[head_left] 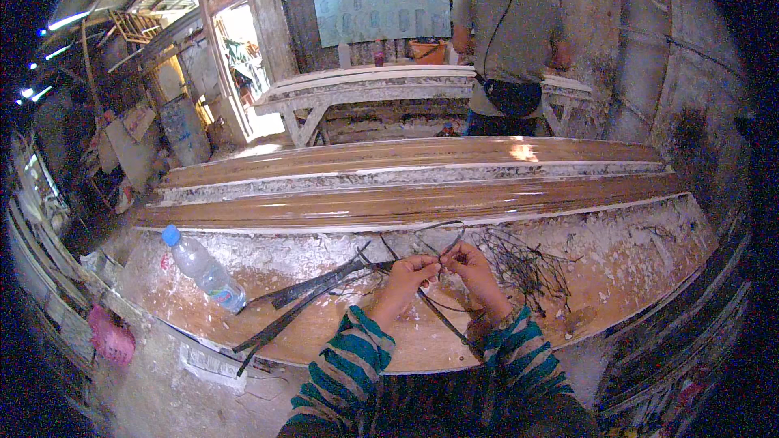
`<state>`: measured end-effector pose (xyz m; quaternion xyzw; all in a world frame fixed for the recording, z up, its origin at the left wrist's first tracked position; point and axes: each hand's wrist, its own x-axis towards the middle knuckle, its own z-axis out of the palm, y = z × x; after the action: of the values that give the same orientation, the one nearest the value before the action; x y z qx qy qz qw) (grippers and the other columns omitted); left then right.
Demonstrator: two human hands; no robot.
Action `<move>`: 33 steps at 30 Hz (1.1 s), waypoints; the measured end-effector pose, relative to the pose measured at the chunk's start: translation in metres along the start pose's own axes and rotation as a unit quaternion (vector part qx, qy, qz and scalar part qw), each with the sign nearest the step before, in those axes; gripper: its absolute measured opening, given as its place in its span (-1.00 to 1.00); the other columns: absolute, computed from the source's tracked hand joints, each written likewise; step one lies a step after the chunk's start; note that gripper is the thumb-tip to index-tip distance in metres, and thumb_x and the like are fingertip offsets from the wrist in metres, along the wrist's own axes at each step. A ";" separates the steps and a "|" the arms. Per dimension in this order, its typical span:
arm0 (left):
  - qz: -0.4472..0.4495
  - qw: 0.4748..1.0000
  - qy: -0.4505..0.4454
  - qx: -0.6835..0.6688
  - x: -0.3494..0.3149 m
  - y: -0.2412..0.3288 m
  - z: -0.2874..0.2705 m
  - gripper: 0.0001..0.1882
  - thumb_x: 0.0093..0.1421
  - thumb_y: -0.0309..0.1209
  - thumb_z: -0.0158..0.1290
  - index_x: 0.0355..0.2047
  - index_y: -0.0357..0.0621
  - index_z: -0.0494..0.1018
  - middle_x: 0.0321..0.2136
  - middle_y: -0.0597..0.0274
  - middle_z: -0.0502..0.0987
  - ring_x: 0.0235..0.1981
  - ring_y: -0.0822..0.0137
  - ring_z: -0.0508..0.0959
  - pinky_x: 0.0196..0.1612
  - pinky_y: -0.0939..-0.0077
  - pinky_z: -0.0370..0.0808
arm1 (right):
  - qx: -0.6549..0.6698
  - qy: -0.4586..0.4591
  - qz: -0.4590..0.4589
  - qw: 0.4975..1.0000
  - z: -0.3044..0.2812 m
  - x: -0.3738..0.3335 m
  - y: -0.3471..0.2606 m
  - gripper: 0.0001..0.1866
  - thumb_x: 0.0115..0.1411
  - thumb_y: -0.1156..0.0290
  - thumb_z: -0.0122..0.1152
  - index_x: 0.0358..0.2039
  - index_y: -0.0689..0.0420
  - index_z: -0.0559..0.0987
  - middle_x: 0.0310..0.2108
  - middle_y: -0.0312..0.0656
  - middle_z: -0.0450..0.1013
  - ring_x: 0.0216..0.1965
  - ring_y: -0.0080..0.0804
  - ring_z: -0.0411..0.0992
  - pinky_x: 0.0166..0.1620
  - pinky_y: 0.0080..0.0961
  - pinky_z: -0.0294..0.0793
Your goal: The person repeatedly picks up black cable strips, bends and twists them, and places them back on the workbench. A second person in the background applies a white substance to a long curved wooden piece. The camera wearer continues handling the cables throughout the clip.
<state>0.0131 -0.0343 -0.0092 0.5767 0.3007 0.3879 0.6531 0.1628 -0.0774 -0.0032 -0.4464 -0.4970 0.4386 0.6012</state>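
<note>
My left hand (408, 273) and my right hand (469, 264) meet over the plaster-crusted workbench (617, 276), fingertips pinched together on thin dark wire strands (439, 237) that loop up behind them. One strand trails down between my forearms toward the bench's front edge. Several long dark strips (304, 296) lie fanned out to the left of my left hand. A tangled heap of short dark wires (527, 264) sits just right of my right hand. Both sleeves are teal and brown striped.
A plastic water bottle (203, 268) with a blue cap lies on the bench at left. Long glossy brown moulds (406, 203) run across behind my hands. A person (507, 40) stands at a white bench (365, 85) farther back. Pink cloth (109, 339) hangs lower left.
</note>
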 end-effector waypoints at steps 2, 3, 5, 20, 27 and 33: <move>-0.010 1.000 0.001 -0.008 0.001 -0.001 0.000 -0.82 0.05 -0.39 0.07 -0.37 -0.24 0.48 -0.58 0.37 0.48 -0.60 0.57 0.39 -0.54 0.71 0.25 | -0.033 0.003 -0.022 0.999 -0.002 0.001 0.003 -0.93 0.03 0.50 0.13 -0.50 0.14 0.41 -0.47 -0.29 0.42 -0.42 -0.59 0.34 -0.32 -0.65 0.31; -0.018 1.000 0.001 -0.013 0.001 -0.002 -0.001 -0.81 0.06 -0.38 0.07 -0.37 -0.24 0.48 -0.58 0.38 0.48 -0.60 0.57 0.38 -0.54 0.71 0.25 | -0.033 0.006 -0.021 0.999 -0.002 0.002 0.005 -0.92 0.03 0.48 0.13 -0.51 0.14 0.41 -0.47 -0.28 0.42 -0.42 -0.56 0.34 -0.31 -0.62 0.31; -0.025 1.000 0.002 -0.018 0.001 -0.003 -0.002 -0.80 0.06 -0.36 0.07 -0.37 -0.24 0.49 -0.59 0.38 0.47 -0.60 0.57 0.38 -0.54 0.71 0.25 | -0.043 0.011 -0.021 0.999 -0.002 0.003 0.007 -0.90 0.01 0.45 0.14 -0.53 0.16 0.42 -0.47 -0.25 0.42 -0.41 -0.48 0.34 -0.28 -0.56 0.32; -0.025 0.999 -0.013 0.020 0.001 -0.002 -0.003 -0.81 0.02 -0.39 0.09 -0.36 -0.22 0.50 -0.57 0.42 0.48 -0.58 0.61 0.35 -0.50 0.73 0.22 | -0.131 0.011 -0.068 0.989 0.001 0.000 0.001 -0.88 0.01 0.43 0.13 -0.53 0.18 0.40 -0.49 -0.22 0.39 -0.43 -0.44 0.35 -0.31 -0.54 0.33; -0.020 1.000 -0.014 0.016 0.000 -0.001 -0.001 -0.83 0.05 -0.40 0.05 -0.38 -0.24 0.49 -0.58 0.41 0.45 -0.56 0.56 0.33 -0.46 0.68 0.25 | -0.184 0.020 -0.113 0.976 0.001 -0.002 -0.001 -0.87 -0.01 0.43 0.14 -0.53 0.18 0.40 -0.54 -0.22 0.34 -0.48 -0.42 0.32 -0.37 -0.51 0.33; -0.030 0.999 0.008 -0.010 0.004 -0.007 -0.006 -0.81 0.02 -0.38 0.10 -0.37 -0.21 0.49 -0.54 0.39 0.49 -0.55 0.59 0.38 -0.49 0.73 0.25 | -0.120 0.033 -0.115 0.986 0.007 -0.003 -0.004 -0.89 0.00 0.47 0.14 -0.44 0.17 0.42 -0.51 -0.28 0.35 -0.47 -0.52 0.32 -0.39 -0.56 0.33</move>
<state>0.0111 -0.0279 -0.0169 0.5579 0.3190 0.3761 0.6675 0.1560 -0.0805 0.0008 -0.4691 -0.5742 0.2887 0.6057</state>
